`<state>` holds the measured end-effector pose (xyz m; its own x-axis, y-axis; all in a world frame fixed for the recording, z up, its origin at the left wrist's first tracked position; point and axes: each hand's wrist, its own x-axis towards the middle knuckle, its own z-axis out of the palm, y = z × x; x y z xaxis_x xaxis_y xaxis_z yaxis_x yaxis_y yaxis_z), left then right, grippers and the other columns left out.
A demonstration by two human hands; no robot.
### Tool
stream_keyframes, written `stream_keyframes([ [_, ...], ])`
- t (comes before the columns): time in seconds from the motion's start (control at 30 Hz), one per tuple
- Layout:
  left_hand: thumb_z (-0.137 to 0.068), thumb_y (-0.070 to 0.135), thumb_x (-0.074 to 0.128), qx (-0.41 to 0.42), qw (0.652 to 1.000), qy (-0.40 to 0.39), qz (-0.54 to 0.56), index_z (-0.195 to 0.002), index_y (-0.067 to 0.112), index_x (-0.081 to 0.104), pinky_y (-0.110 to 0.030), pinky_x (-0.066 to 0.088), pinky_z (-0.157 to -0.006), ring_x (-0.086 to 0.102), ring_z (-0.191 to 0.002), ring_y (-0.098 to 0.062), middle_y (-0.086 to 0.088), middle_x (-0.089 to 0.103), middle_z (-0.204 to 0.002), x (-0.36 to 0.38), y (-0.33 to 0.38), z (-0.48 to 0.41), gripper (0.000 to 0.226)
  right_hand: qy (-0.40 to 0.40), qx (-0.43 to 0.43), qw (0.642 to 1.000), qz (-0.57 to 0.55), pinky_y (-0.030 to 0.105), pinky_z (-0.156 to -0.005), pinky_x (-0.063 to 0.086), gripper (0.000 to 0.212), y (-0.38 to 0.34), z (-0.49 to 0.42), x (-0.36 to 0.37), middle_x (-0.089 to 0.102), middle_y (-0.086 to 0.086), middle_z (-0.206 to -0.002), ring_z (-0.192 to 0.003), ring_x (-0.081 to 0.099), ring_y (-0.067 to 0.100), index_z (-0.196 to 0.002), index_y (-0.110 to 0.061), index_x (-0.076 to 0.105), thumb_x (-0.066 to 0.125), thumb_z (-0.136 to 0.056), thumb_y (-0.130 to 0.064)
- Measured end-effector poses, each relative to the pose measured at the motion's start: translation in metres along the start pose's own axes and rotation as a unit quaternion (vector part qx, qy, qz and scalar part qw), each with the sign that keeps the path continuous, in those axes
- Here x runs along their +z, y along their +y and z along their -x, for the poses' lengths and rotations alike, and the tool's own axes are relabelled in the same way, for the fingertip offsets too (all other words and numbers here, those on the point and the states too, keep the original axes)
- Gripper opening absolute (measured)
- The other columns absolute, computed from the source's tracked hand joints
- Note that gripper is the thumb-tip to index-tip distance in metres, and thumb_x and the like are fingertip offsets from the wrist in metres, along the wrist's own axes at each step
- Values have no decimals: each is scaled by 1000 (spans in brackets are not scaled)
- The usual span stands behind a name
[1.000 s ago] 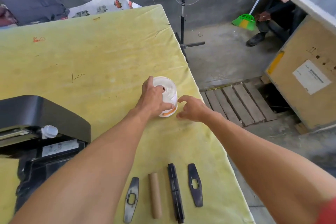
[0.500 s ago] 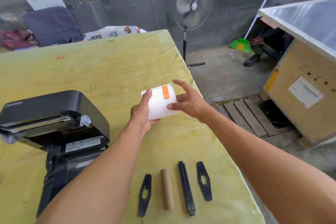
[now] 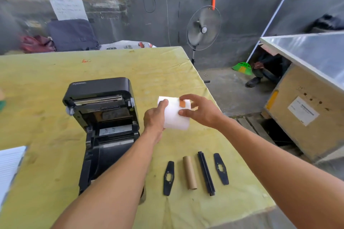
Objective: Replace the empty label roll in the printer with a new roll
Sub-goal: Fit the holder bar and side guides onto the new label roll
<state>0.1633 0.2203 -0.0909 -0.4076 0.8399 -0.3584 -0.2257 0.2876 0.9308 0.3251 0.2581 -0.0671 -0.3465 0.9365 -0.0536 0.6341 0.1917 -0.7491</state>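
White paper, wound tight into a fresh label roll [image 3: 175, 117], sits lifted between your two hands above the yellow cloth-covered counter [image 3: 46, 83], just to the 3 o'clock side of the black label printer [image 3: 106, 126] whose lid stands open. Your left hand [image 3: 154, 119] grips the roll's left end, fingers wrapped on it. Your right hand [image 3: 199, 110] pinches near the small orange tape tab [image 3: 182, 103] that seals the loose end, thumb and fingers narrow on the roll.

At 6 o'clock from the roll lie the brown cardboard empty core [image 3: 189, 172], the long black spindle bar [image 3: 206, 173] and two flat black guide plates [image 3: 168, 177], all apart from each other.

You appear to be at the unsealing step. Next you likely need to peel that tab, then thread the spindle through the roll's core before it goes into the printer bay.
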Motion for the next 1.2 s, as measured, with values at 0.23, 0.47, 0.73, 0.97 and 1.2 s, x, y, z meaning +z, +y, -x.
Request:
stream_keyframes([
  [0.23, -60, 53, 70, -5, 999, 23, 41, -70, 14, 62, -48, 57, -77, 65, -81, -32, -9, 64, -82, -9, -4, 18, 41, 81, -136, 969, 191, 29, -80, 43, 21, -18, 17, 3, 60, 5, -120, -101, 60, 25, -109, -26, 74, 67, -90, -32],
  [0.47, -62, 51, 71, -25, 997, 31, 72, -74, 13, 62, -43, 55, -73, 64, -77, -30, -8, 64, -83, -2, -11, 17, 41, 108, -199, 938, 263, 32, -82, 45, 22, -23, 15, 2, 66, 8, -117, -103, 61, 29, -104, -9, 76, 58, -94, -16],
  [0.73, -75, 39, 70, -56, 995, 25, 83, -76, 11, 60, -36, 46, -64, 59, -70, -28, -7, 59, -82, 13, -24, -5, 29, 102, -116, 965, 211, 34, -70, 47, 19, -2, -21, -11, 68, 7, -104, -90, 64, 29, -98, -11, 72, 55, -91, -15],
  [0.97, -71, 40, 72, -80, 992, 54, 76, -72, 11, 56, -37, 44, -64, 58, -70, -27, -7, 59, -80, 36, -34, -31, 33, 108, 4, 982, 155, 37, -70, 54, 25, 27, -68, -18, 73, 4, -97, -86, 65, 31, -95, -13, 71, 47, -90, -12],
  [1.2, -60, 47, 70, -105, 989, 87, 60, -70, 12, 52, -37, 40, -66, 55, -72, -25, -7, 56, -80, 47, -46, -56, 40, 107, 24, 973, 204, 40, -75, 52, 27, 69, -111, -26, 69, 9, -104, -88, 61, 38, -99, -11, 69, 44, -93, -19],
])
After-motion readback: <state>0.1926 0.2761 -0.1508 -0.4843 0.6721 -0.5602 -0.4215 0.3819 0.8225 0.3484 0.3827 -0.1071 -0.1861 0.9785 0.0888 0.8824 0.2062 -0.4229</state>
